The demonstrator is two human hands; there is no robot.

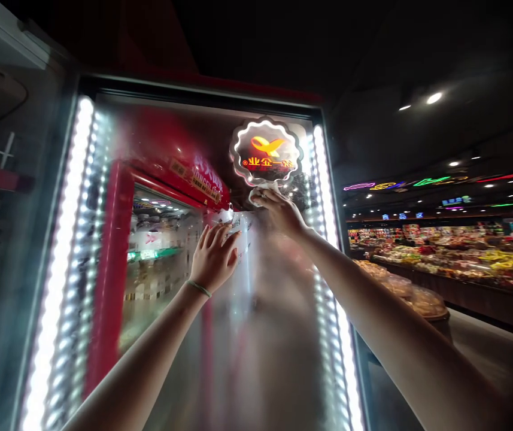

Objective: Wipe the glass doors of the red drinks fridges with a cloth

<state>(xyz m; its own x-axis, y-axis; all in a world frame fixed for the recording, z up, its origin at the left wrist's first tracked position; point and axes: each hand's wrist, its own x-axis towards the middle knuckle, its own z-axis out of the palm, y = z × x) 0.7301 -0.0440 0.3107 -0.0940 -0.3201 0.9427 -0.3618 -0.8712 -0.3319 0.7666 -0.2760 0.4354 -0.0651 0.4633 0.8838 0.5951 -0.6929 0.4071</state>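
My right hand is closed on a crumpled white cloth or tissue, held against the glass door just below a lit scalloped sign with an orange logo. Further left and lower, my left hand is raised at the glass with its fingers spread; a thin green band circles that wrist. Whether its fingertips touch the glass I cannot tell. The pane looks hazy and carries reflections, among them a red cabinet with white lettering.
Bright light strips run down the left side of the door, and others line the right. A dark frame crosses the top. To the right stand clear-lidded packages and a long produce display.
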